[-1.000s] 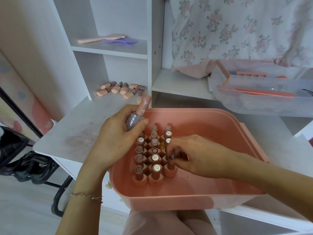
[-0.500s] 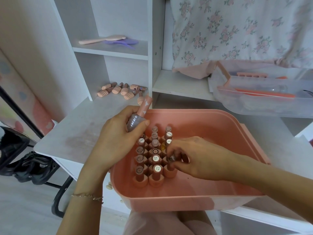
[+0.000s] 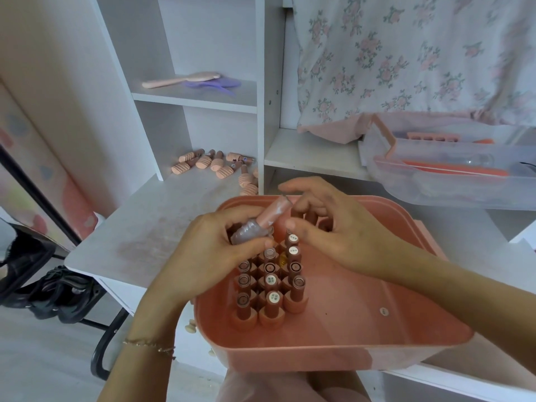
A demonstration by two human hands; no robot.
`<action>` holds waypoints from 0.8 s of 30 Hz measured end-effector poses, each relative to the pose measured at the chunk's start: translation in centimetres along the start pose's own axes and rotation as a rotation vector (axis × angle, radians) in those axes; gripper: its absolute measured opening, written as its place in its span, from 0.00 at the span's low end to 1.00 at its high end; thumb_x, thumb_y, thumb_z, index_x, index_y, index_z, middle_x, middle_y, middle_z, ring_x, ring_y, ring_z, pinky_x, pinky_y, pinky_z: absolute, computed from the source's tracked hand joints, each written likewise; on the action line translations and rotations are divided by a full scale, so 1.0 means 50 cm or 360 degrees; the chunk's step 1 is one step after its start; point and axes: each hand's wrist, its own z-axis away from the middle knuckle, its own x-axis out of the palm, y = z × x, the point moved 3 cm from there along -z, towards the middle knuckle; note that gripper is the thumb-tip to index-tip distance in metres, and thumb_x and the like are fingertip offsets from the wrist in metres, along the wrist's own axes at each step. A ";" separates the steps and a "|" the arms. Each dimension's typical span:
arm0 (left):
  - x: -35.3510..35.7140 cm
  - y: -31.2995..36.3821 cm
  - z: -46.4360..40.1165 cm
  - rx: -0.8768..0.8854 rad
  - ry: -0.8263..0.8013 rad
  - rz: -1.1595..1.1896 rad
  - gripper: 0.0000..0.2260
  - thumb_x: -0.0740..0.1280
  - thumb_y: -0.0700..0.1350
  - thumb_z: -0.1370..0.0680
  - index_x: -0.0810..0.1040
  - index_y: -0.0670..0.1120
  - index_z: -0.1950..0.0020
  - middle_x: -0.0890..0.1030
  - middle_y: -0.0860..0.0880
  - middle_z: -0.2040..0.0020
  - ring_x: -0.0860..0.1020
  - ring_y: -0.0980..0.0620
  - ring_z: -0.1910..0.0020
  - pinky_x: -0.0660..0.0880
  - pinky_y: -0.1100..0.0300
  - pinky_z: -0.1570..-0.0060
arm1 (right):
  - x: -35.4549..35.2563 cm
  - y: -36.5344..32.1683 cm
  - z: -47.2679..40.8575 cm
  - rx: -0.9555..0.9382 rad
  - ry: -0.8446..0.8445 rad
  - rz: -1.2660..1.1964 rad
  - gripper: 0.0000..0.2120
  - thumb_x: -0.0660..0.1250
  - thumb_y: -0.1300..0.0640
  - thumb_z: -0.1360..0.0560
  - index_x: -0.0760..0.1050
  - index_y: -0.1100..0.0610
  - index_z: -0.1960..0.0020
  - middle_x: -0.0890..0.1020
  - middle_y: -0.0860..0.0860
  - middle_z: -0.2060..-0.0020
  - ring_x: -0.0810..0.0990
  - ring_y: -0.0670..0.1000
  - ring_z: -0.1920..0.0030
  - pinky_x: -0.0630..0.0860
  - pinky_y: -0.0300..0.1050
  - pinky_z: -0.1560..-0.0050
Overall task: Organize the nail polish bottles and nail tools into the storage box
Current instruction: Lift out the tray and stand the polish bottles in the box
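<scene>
**Right hand leaves the rack, reaches for the held bottle**

Head view, change. Half a second ago the right hand (image 3: 342,236) was low in the storage box (image 3: 362,343), fingers pinched on a bottle at the right edge of the upright rows. Now it is up at frame centre, fingers loosely spread, holding nothing, thumb and forefinger close to the cap of the bottle in the left hand. The left hand (image 3: 214,256) grips that bottle (image 3: 261,226) round its glass body, cap tilted up and right; the grip reads as it did before. My judgement: the last bottle is seated, and a hand-over or a two-handed placing comes next.

Head view, task things. The standing bottles (image 3: 271,282) fill three tight columns in the left half of the box. More loose bottles (image 3: 214,165) lie on the white desk (image 3: 139,227), upper centre-left, by the shelf upright.

Head view, edges and room. The right half of the box floor is bare, with one small sticker on it. The box's far rim sits just behind both hands. The box's near edge overhangs the desk toward the person. A clear tray (image 3: 452,184) with orange tools lies at upper right, near the box's far right corner.
</scene>
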 end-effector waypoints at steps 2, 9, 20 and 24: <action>-0.002 0.004 0.002 0.0035 -0.0012 0.0009 0.16 0.71 0.51 0.33 0.79 0.62 0.47 0.83 0.57 0.51 0.80 0.56 0.49 0.75 0.47 0.44 | 0.007 -0.008 -0.006 -0.0019 0.0004 0.0019 0.11 0.64 0.56 0.25 0.69 0.50 0.43 0.78 0.46 0.64 0.75 0.44 0.64 0.71 0.34 0.62; -0.008 0.000 0.007 0.0053 0.0117 0.0186 0.19 0.73 0.52 0.36 0.80 0.55 0.46 0.83 0.56 0.49 0.79 0.60 0.46 0.73 0.60 0.41 | -0.019 -0.024 -0.006 0.0023 0.0112 -0.0261 0.03 0.66 0.63 0.28 0.73 0.60 0.54 0.77 0.48 0.67 0.75 0.45 0.66 0.72 0.36 0.62; -0.022 -0.057 0.011 -0.0456 0.0489 -0.0237 0.18 0.62 0.49 0.22 0.71 0.49 0.32 0.75 0.52 0.35 0.71 0.56 0.37 0.63 0.65 0.41 | -0.001 0.000 0.070 -0.0055 -0.0689 0.0206 0.05 0.65 0.54 0.29 0.70 0.45 0.57 0.80 0.45 0.63 0.79 0.44 0.61 0.76 0.41 0.60; -0.025 -0.055 0.014 -0.0479 0.0550 -0.0215 0.16 0.61 0.46 0.22 0.73 0.50 0.34 0.77 0.54 0.39 0.72 0.58 0.42 0.64 0.65 0.43 | 0.028 0.018 0.086 -0.0019 -0.0961 0.0594 0.05 0.64 0.50 0.26 0.68 0.42 0.53 0.80 0.43 0.58 0.74 0.41 0.59 0.72 0.37 0.59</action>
